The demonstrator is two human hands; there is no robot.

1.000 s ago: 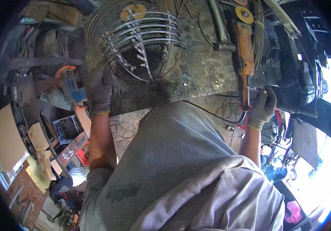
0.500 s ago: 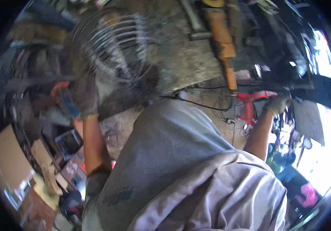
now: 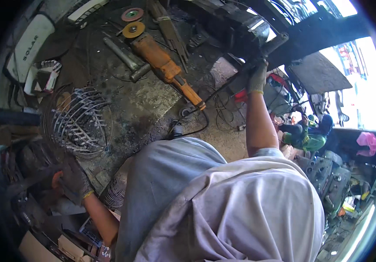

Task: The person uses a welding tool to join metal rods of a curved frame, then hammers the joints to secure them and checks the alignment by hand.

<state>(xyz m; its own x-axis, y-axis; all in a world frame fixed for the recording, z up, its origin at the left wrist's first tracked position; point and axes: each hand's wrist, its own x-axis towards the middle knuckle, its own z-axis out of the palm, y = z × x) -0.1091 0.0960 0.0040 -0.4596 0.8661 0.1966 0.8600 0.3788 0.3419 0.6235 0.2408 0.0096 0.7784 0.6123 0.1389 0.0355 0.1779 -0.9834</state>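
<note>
My right hand [image 3: 257, 78], in a grey glove, reaches far forward on a straight arm. It is closed around a dark handle [image 3: 250, 64] with a black cable [image 3: 223, 89] trailing from it, just beyond the right end of the metal workbench [image 3: 153, 102]. My left hand [image 3: 75, 182], in a dark glove, rests at the bench's near left edge, just below a round wire fan guard [image 3: 76, 121]. What the left fingers hold is hidden in shadow. An orange angle grinder [image 3: 167, 70] lies on the bench between the two hands.
Two grinding discs [image 3: 132, 15], steel tubes [image 3: 120, 54] and a bundle of rods [image 3: 168, 26] lie at the bench's far side. A dark machine [image 3: 240, 26] stands at the back right. Another person in green [image 3: 308, 133] crouches at the right. Boxes and scrap crowd the lower left.
My right hand has gone from the bench's right edge, forward and outward to the dark handle. My left hand stayed at the bench's left edge. The view has swung right.
</note>
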